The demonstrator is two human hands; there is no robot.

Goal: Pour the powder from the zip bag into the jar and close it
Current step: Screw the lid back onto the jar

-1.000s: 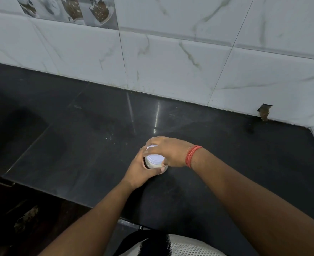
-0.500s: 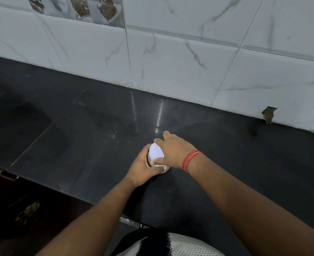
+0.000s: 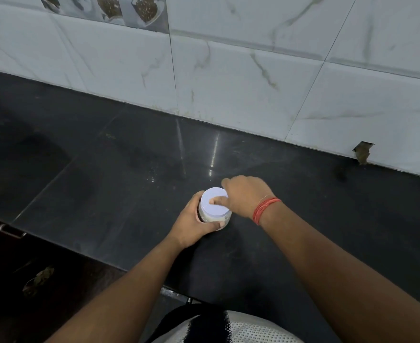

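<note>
A small clear jar (image 3: 220,220) with pale powder inside stands on the black counter (image 3: 120,184). A white lid (image 3: 214,206) sits on top of it. My left hand (image 3: 191,226) wraps around the jar's left side and front. My right hand (image 3: 243,196), with a red thread band at the wrist, grips the lid from the right, its thumb lying across the lid's top. No zip bag is in view.
A white marble-tiled wall (image 3: 228,78) runs along the back of the counter, with a broken hole (image 3: 362,152) at its base on the right. The counter's front edge runs diagonally at lower left, above a dark cabinet with a metal handle (image 3: 11,231).
My right hand has turned on the lid, shifting from covering its top to gripping its right side, so more of the lid shows. The left hand stays around the jar.
</note>
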